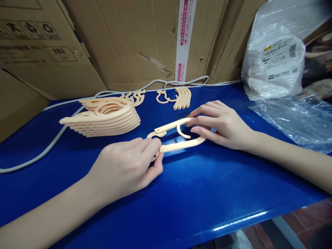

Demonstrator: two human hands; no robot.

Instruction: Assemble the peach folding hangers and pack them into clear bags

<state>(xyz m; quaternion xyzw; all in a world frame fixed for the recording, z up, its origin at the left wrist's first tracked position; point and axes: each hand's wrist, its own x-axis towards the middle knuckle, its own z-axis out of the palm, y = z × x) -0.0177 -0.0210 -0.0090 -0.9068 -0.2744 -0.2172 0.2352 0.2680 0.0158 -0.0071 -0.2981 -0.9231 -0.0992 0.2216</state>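
Observation:
Between my hands is a cream plastic folding hanger (pixel 183 146), low over the blue table (pixel 207 204). My left hand (pixel 127 164) pinches its near left end, where an arm meets the ring-shaped hook part (pixel 155 135); the fingers cover part of that joint. My right hand (pixel 219 122) is closed round the right end, with thumb below and fingertips above. The upper arm's left end, with a small hole, lies free of my left fingers. To the left, a stack of folded cream hangers (pixel 109 121) rests on the table.
Several curved cream arms (pixel 183 98) lie at the back, beside loose hook pieces (pixel 163 97) and more small parts (pixel 136 97). A grey cable (pixel 55 140) runs along the left and back. Cardboard boxes (pixel 135 41) wall the rear. Plastic-wrapped goods (pixel 277 65) stand at right.

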